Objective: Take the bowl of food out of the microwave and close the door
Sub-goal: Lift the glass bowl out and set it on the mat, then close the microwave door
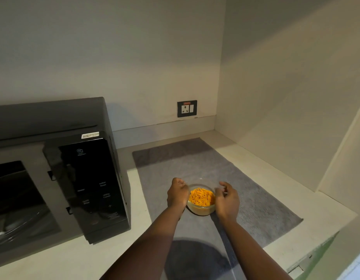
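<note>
A clear glass bowl (201, 209) of orange pasta sits on a grey mat (255, 199) on the counter, right of the microwave. My left hand (177, 196) grips the bowl's left rim. My right hand (227, 201) grips its right rim. The black microwave (94, 178) stands at the left. Its cavity (17, 201) shows open with the glass turntable inside. The door itself is out of frame.
A wall socket (187, 108) is on the back wall above the mat. A side wall (286, 118) closes off the counter on the right. The pale countertop (138, 199) runs between microwave and mat. A dark round shadow lies on the mat's near end.
</note>
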Tool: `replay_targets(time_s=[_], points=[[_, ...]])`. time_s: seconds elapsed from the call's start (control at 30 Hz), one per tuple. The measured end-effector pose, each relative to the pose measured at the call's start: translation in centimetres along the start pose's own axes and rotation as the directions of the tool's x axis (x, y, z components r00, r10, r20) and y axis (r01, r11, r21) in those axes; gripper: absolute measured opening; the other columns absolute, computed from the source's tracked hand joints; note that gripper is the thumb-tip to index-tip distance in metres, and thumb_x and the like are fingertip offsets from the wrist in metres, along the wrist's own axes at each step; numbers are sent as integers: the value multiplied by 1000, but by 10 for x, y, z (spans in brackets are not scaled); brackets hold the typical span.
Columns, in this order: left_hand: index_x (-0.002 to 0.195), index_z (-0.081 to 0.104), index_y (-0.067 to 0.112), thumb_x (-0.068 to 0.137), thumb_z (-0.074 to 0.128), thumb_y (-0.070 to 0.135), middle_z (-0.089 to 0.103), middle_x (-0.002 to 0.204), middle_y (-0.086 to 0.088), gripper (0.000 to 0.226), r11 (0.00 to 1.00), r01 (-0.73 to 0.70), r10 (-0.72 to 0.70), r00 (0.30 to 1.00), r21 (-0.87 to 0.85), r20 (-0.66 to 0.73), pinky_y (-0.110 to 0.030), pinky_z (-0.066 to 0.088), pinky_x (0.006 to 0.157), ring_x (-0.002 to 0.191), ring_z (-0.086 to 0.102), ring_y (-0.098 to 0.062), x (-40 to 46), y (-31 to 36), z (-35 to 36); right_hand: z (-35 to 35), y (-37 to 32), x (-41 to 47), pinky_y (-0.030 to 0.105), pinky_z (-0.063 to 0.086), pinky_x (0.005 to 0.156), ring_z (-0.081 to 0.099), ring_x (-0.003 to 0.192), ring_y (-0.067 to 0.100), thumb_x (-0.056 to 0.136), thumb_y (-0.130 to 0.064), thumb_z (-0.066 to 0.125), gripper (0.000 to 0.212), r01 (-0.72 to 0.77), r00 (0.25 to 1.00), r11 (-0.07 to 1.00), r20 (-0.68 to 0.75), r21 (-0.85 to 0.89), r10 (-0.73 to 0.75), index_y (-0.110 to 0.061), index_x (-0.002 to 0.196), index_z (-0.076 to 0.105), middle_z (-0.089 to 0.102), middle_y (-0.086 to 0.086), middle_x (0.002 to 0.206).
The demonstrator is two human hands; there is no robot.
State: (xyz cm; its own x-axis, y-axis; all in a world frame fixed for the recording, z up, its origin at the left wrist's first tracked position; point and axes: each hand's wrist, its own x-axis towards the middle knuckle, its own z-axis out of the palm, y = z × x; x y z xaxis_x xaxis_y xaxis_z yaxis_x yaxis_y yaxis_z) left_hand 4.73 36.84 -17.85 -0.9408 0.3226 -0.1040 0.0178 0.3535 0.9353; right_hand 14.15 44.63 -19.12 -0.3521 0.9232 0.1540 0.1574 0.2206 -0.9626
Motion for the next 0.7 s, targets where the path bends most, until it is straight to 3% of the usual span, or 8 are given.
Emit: replay_targets(time_s=[0.1, 0.17, 0.23, 0.3, 0.4, 0.5, 0.57, 0.7], points=[[118, 53, 9, 92, 46, 13, 61, 124, -13, 27, 996, -81, 82, 997, 24, -14, -28, 43, 87, 111, 56, -28, -6, 6, -12, -2, -19, -7, 46, 47, 88, 51, 107, 33, 84, -7, 55, 26, 150, 984, 988, -91, -43, -154, -10, 109, 60, 56, 19, 116], [119, 54, 10, 93, 44, 13, 60, 125, -12, 28, 990, -137, 138, 990, 44, -32, -26, 42, 84, 111, 57, -27, -13, 11, -22, 0, -34, -16, 38, 44, 83, 51, 105, 32, 82, -3, 55, 26, 249, 961, 968, -115, -24, -250, -11, 106, 61, 57, 18, 112], [117, 57, 9, 94, 43, 11, 62, 122, -13, 27, 982, -189, 190, 980, 26, -58, -29, 46, 88, 108, 58, -27, -21, 17, -34, 5, -52, -24, 32, 39, 79, 53, 100, 32, 80, 0, 54, 26, 331, 935, 943, -142, 28, -324, -10, 102, 63, 57, 19, 107], [114, 59, 8, 94, 42, 9, 64, 119, -14, 26, 964, -266, 265, 962, -8, -72, -37, 52, 92, 105, 60, -28, -34, 25, -53, 14, -71, -36, 34, 41, 75, 53, 93, 31, 80, 1, 52, 25, 404, 905, 910, -182, 90, -384, -9, 100, 64, 56, 19, 100], [100, 64, 8, 91, 43, 4, 69, 104, -14, 23, 898, -438, 439, 885, 40, -155, -39, 54, 86, 95, 64, -26, -59, 28, -101, 35, -109, -75, 36, 42, 68, 52, 81, 24, 79, -6, 46, 24, 481, 874, 849, -196, 219, -445, -7, 94, 65, 54, 16, 91], [81, 64, 7, 86, 43, -2, 70, 84, -13, 23, 823, -557, 567, 806, 110, -171, -28, 51, 67, 75, 63, -19, -74, 30, -136, 47, -142, -109, 9, 38, 66, 49, 75, 6, 78, -2, 46, 22, 542, 840, 771, -205, 334, -502, -5, 89, 65, 52, 10, 87], [77, 63, 7, 83, 44, -2, 68, 79, -11, 22, 790, -587, 613, 765, 178, -199, -25, 45, 61, 69, 59, -16, -81, 28, -160, 56, -161, -129, 1, 36, 65, 48, 72, -2, 78, 1, 47, 20, 575, 816, 715, -213, 399, -537, -3, 87, 65, 51, 7, 87], [74, 63, 5, 81, 45, -4, 66, 75, -13, 21, 775, -569, 632, 694, 274, -344, -29, 41, 57, 64, 57, -20, -106, 18, -230, 78, -192, -190, 6, 39, 61, 52, 74, -2, 80, -1, 47, 19, 562, 782, 634, -92, 532, -616, -5, 88, 64, 52, 3, 90]])
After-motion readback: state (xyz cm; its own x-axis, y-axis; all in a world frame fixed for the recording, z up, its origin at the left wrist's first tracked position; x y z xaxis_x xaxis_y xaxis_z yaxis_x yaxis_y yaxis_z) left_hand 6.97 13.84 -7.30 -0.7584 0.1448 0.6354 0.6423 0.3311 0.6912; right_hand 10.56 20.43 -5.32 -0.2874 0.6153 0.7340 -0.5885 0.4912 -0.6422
